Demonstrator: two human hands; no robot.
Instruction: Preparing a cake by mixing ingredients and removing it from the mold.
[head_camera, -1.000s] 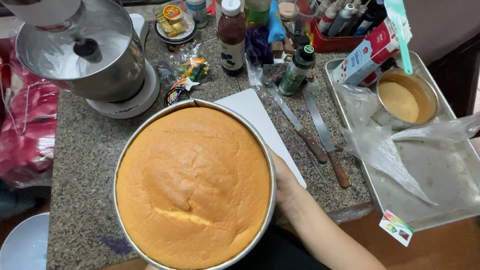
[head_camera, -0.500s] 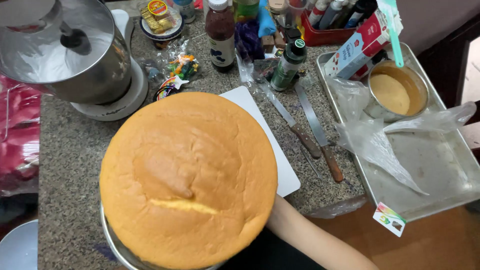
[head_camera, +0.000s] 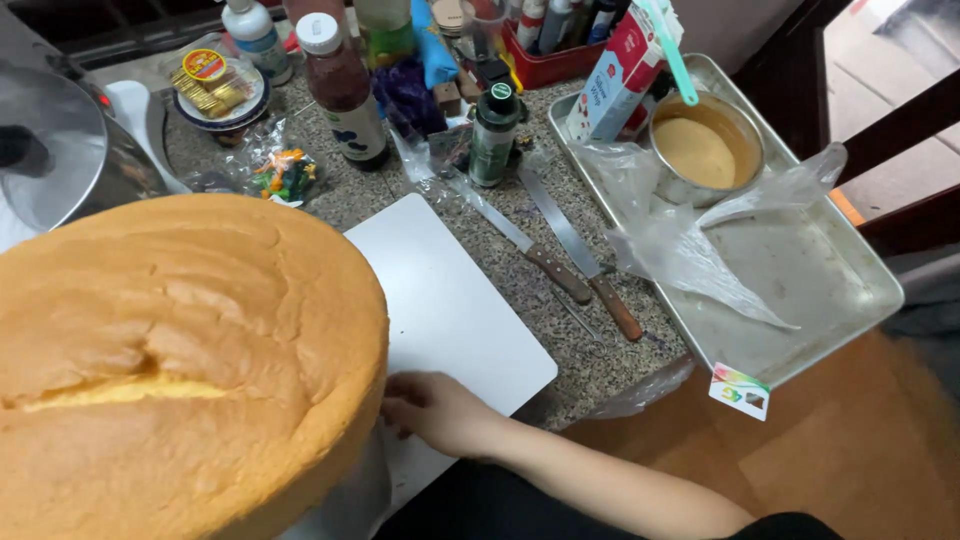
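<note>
The right hand (head_camera: 440, 410) is pressed low against the side of the sponge cake (head_camera: 180, 370), fingers tucked in at its base beside the grey metal of the cake pan (head_camera: 345, 500); how far the grip is spread cannot be told, since the fingertips are hidden by the cake. The left hand is out of view. The cake, golden with a pale crack across its top, stands raised above the pan wall and fills the lower left of the view, its right edge overhanging the white cutting board (head_camera: 445, 310) on the speckled stone worktop (head_camera: 520, 255).

Beyond the board lie two wooden-handled knives (head_camera: 575, 250), then a metal tray (head_camera: 800, 270) carrying a clear plastic bag (head_camera: 690, 240), a small tin of batter (head_camera: 705, 150) and a carton (head_camera: 620, 75). Bottles (head_camera: 340, 85) and a stand mixer bowl (head_camera: 60, 150) sit at the back.

Half a second ago the cake sat more centred and further from the camera; now it is nearer, larger and shifted left, with more of the board uncovered, and the hand has come into view.
</note>
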